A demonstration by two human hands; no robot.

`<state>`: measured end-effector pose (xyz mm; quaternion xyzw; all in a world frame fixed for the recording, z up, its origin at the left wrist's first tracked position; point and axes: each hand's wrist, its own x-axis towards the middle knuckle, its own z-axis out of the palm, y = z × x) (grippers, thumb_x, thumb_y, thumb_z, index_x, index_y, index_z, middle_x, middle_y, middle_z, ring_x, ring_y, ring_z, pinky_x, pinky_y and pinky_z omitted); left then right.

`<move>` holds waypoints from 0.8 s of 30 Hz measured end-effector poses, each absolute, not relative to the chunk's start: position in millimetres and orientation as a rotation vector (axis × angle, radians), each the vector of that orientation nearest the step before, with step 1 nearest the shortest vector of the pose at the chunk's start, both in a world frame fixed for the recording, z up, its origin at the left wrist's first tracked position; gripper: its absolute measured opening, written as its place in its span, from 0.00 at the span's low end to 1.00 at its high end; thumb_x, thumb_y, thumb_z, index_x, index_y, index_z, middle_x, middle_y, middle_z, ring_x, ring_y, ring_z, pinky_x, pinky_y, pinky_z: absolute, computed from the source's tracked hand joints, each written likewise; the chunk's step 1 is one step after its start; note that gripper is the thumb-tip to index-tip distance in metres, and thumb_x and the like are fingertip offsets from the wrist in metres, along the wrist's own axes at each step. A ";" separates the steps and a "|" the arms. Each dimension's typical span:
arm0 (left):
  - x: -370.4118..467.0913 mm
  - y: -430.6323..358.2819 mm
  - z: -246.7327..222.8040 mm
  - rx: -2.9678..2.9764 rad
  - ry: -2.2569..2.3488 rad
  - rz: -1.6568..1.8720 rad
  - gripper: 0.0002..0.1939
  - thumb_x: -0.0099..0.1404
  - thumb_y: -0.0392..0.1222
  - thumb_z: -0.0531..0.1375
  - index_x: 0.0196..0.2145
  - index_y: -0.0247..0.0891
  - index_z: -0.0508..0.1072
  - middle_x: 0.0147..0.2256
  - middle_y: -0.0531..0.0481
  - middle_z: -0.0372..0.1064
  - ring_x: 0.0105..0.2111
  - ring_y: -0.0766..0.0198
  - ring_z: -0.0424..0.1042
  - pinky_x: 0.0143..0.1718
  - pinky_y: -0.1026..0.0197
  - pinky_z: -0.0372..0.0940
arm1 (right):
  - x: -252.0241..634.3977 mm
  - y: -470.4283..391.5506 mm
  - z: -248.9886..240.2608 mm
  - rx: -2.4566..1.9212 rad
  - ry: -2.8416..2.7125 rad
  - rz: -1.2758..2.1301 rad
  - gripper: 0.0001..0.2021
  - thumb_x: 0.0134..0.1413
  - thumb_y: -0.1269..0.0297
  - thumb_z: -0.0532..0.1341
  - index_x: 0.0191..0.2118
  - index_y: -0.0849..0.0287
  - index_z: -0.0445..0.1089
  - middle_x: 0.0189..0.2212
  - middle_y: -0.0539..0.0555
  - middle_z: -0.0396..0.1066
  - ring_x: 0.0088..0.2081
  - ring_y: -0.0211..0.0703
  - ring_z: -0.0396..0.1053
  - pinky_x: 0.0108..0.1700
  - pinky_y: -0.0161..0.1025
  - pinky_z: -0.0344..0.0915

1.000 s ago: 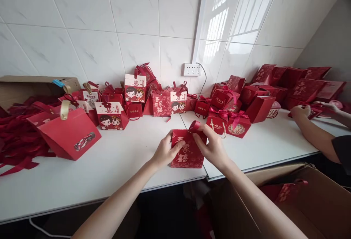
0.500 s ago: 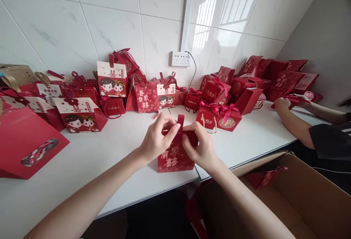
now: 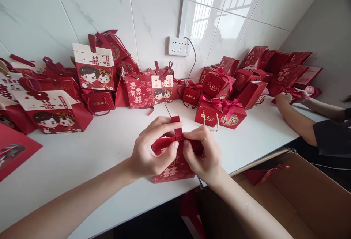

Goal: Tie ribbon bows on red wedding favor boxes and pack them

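The left hand (image 3: pixel 149 151) arches about the flat red ribbon loop (image 3: pixel 178 131), whether gripping I can't tell; the right hand (image 3: pixel 204 151) pinches the top edge of the red printed cardboard box (image 3: pixel 173 172) beneath both. I'd steady that edge and ease the ribbon gently, lest it crease.

Rich red on the red paper gift box (image 3: pixel 175 170), pale pink characters running down its front, plain dark red on the flat ribbon strip (image 3: pixel 178 133) up top! Over left, a red-and-white cardboard box (image 3: pixel 53 111) flashes two cartoon figures; right, a red cube-shaped box (image 3: pixel 236 118) sports gold medallion print, hot-pink satin bow (image 3: pixel 232 109); all on white desk (image 3: pixel 115 140)!
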<state>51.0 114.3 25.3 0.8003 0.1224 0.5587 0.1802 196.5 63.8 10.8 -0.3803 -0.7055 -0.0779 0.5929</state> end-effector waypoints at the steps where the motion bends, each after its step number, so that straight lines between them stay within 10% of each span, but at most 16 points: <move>1: 50.6 115.0 25.2 2.275 0.344 1.572 0.19 0.58 0.30 0.56 0.48 0.38 0.72 0.42 0.45 0.69 0.33 0.66 0.70 0.35 0.63 0.70 | 196.5 63.8 10.3 -0.881 -1.636 -0.186 0.12 0.53 0.79 0.56 0.40 0.57 0.63 0.27 0.50 0.62 0.28 0.37 0.63 0.26 0.35 0.61; 24: 49.7 109.1 32.2 2.493 0.331 1.512 0.23 0.61 0.27 0.54 0.53 0.40 0.68 0.46 0.45 0.71 0.45 0.60 0.71 0.44 0.59 0.71 | 198.1 52.1 18.3 -0.930 -1.613 0.007 0.07 0.55 0.77 0.57 0.36 0.57 0.63 0.25 0.49 0.62 0.26 0.35 0.61 0.26 0.35 0.61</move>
